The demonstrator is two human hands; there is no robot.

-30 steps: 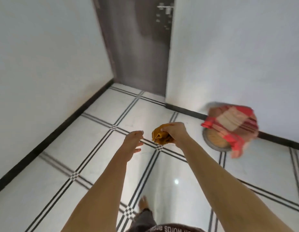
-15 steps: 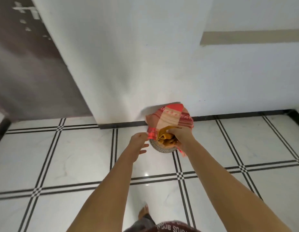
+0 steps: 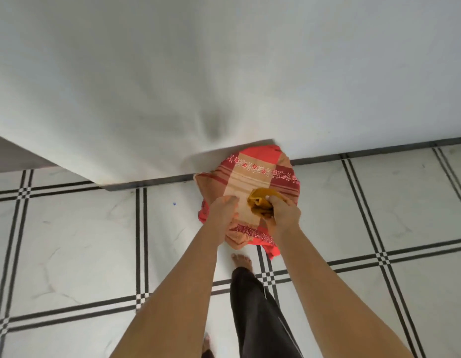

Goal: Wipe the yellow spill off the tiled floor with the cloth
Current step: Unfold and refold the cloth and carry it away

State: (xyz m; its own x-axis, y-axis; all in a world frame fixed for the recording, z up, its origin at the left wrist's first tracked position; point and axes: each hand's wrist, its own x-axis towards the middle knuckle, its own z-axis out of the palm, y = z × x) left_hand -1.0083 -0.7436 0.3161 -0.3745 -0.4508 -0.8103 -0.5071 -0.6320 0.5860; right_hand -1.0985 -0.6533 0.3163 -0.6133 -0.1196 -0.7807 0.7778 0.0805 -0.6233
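1. Cloth [image 3: 260, 205]: yellow-stained and bunched up, held in the right hand [image 3: 282, 215], whose fingers are curled tight around it. It hangs over a red and tan patterned fabric [image 3: 252, 177] draped on a round object by the wall [image 3: 224, 73].
2. Left hand [image 3: 223, 211]: empty, fingers loosely together and pointing down, at or just above the patterned fabric; actual contact cannot be confirmed.
3. Tiled floor [image 3: 69, 241]: no yellow spill is visible on any tile in view. In my judgement the wiping is either finished or the spill lies outside the view.
4. Risk, staining: the soiled cloth is close to the clean patterned fabric and could transfer yellow if set down on top of it.
5. Risk, dripping: a loose grip or a wet cloth could spot the pale tiles below.
6. Risk, footing: a bare foot [image 3: 241, 260] stands near the covered object; a damp tile could cause a slip.
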